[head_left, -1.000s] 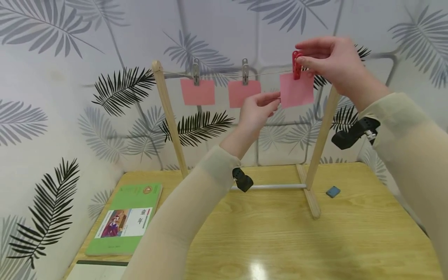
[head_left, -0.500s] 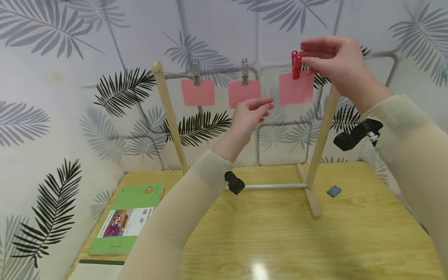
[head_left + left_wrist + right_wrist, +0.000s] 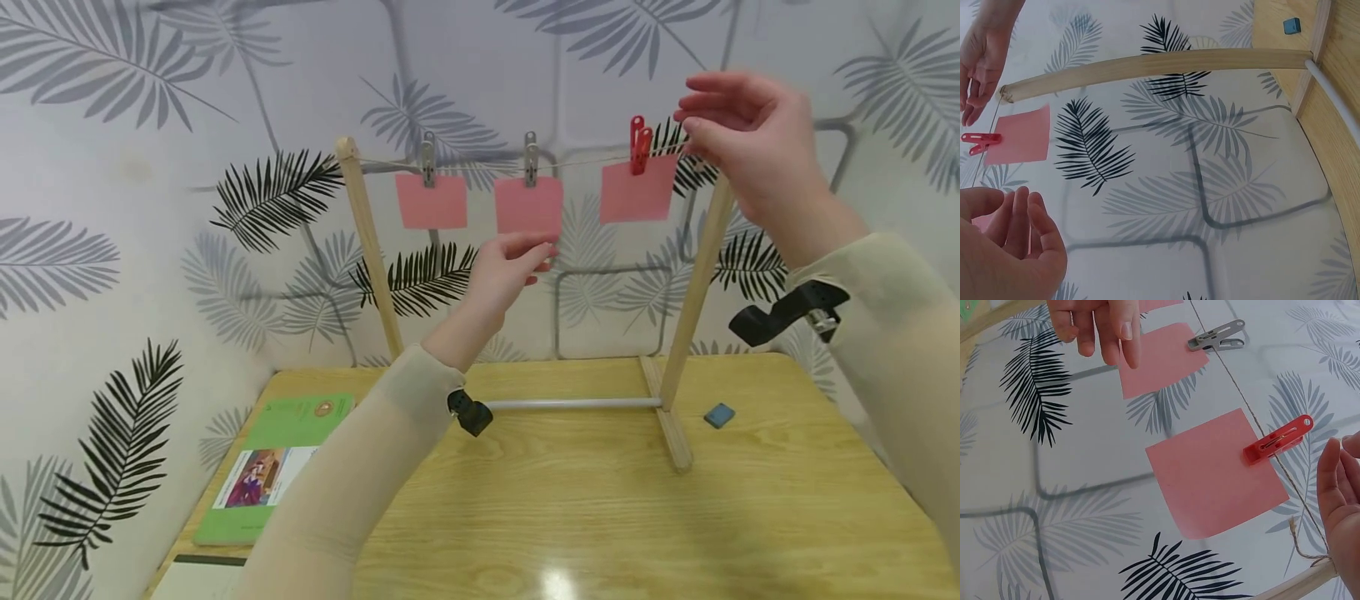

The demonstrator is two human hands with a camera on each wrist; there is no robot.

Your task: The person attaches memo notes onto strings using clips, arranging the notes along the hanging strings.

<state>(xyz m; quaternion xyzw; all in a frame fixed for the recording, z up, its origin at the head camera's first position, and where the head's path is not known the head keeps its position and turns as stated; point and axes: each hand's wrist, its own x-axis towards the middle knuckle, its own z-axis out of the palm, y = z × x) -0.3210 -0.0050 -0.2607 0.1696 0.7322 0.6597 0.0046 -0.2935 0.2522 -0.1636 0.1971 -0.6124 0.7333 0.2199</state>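
Three pink paper squares hang from a string tied across a wooden frame. The right one [image 3: 636, 193] is pegged by a red clothespin [image 3: 1277, 441]; grey clothespins [image 3: 531, 160] hold the middle square [image 3: 528, 207] and the left square [image 3: 432, 203]. My right hand [image 3: 765, 142] is just right of the red clothespin, apart from it, with loosely bent fingers holding nothing. Below the middle square is my left hand [image 3: 506, 279], its fingers loosely bent and nothing between them. In the left wrist view the left hand [image 3: 1016, 244] partly hides a pink square.
The frame's right post [image 3: 697, 292] and foot stand on the wooden table [image 3: 600, 500], joined by a white crossbar [image 3: 577, 404]. A green book [image 3: 247, 475] and a white pad [image 3: 198, 579] lie at left. A small blue block [image 3: 720, 415] lies at right.
My right hand has let go of the red clothespin and moved right. The left hand has left the right square's edge and moved left and down.
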